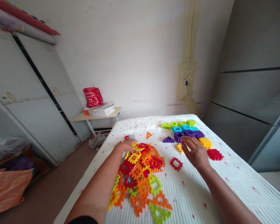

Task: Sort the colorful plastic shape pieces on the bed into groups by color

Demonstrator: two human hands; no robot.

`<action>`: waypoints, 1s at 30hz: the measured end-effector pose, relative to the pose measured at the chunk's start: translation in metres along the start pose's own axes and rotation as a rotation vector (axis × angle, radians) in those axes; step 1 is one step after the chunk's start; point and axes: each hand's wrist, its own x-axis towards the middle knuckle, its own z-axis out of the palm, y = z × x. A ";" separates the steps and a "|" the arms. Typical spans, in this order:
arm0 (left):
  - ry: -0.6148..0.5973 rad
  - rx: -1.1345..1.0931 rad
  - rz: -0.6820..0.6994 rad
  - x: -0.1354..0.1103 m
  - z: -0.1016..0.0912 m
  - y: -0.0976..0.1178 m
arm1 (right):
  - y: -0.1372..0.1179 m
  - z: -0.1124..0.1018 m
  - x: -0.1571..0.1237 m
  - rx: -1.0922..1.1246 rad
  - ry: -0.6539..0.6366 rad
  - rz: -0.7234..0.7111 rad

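A loose heap of flat plastic building tiles point(140, 177), orange, red, yellow and green, lies on a white ribbed bed cover point(200, 193). My left hand point(127, 144) rests at the far edge of the heap, fingers curled over a yellow tile; what it grips is hidden. My right hand point(195, 152) lies flat with fingers stretched toward a yellow tile point(180, 148) and a purple block point(178, 137). A joined cluster of green, blue and purple pieces point(184, 128) sits just beyond it. A red square tile point(176, 164) lies between my hands.
A yellow solid piece point(205, 142) and a red one point(215, 154) lie right of my hand. An orange triangle point(149, 135) sits apart. A small table point(95, 116) with a box and red bag stands by the wall; wardrobe at left.
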 end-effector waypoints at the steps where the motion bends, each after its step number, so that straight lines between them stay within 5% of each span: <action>1: 0.001 0.027 -0.028 0.000 0.002 0.002 | 0.000 0.000 0.000 -0.002 0.000 -0.002; 8: -0.004 0.174 -0.122 -0.006 0.006 0.013 | 0.001 0.000 0.000 0.004 0.001 -0.005; 19: 0.068 0.218 0.001 -0.019 0.004 0.021 | 0.004 0.003 -0.002 0.007 0.000 -0.008; 30: 0.226 0.103 0.161 -0.057 -0.012 0.033 | 0.005 0.004 -0.004 0.005 0.010 -0.010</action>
